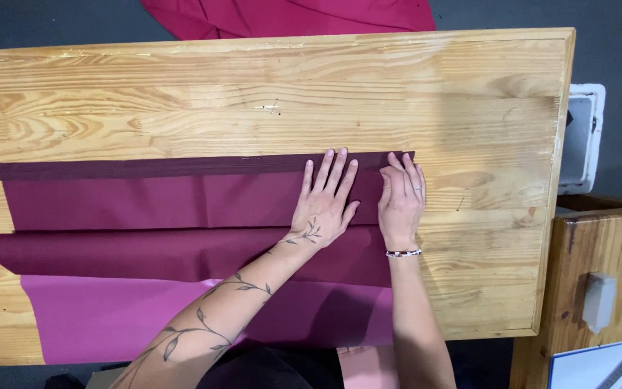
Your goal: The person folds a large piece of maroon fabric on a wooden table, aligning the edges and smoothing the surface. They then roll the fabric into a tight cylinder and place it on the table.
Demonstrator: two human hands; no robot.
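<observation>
Wooden table [181, 86] fills the head view, dark floor around it, red cloth [289, 14] hanging off the far edge. Maroon fabric [145, 205] lies flat with its long axis running left to right, far edge folded into a narrow dark hem [145, 168]; a soft fold [145, 256] crosses nearer the body. Left hand [325, 202] presses flat, fingers spread, on the fabric's right end. Right hand [401, 198] sits just beside it at the corner, fingertips curled onto the hem; pinching or only pressing, cannot tell.
</observation>
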